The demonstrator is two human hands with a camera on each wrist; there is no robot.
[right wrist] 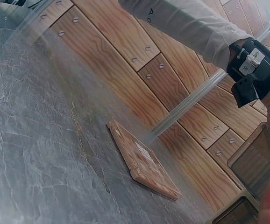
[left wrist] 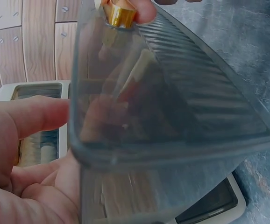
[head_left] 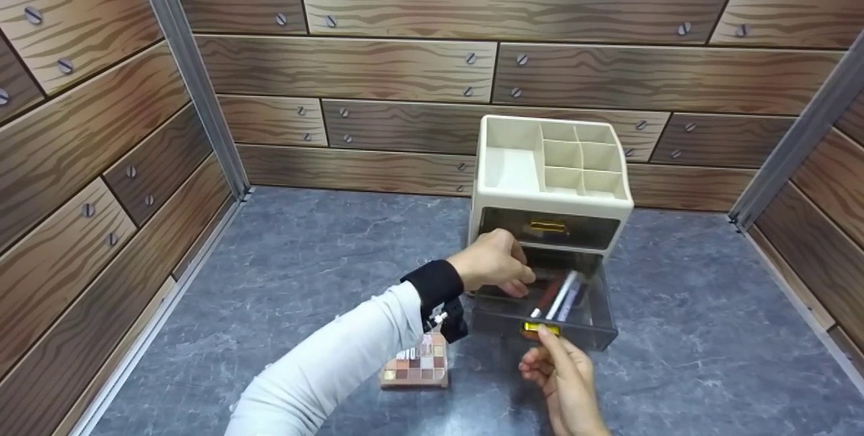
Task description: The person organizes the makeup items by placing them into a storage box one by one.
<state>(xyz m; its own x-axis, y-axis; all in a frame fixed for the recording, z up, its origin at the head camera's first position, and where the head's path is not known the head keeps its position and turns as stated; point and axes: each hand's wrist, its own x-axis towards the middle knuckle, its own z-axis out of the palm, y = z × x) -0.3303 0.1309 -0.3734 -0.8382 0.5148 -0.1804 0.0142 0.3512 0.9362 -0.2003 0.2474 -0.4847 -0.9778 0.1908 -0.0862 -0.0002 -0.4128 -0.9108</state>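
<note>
A cream desktop organizer (head_left: 553,201) stands near the back wall, its smoky clear lower drawer (head_left: 594,336) pulled out. Several slim pen-like tubes (head_left: 563,295), dark red and whitish, lie inside it. My left hand (head_left: 494,264) reaches in over the drawer's left side with bent fingers; whether they hold anything is hidden. At the drawer front my right hand (head_left: 568,378) pinches the gold handle (head_left: 533,328), thumb on top. The left wrist view shows the drawer's clear wall (left wrist: 195,116) up close, beside the left thumb (left wrist: 41,112).
An eyeshadow palette (head_left: 415,363) lies on the grey marbled table (head_left: 324,233), beside the left forearm. Above the open drawer is a closed upper drawer (head_left: 499,223), with divided compartments (head_left: 582,156) on top. Wood-patterned walls (head_left: 405,68) enclose the back and sides.
</note>
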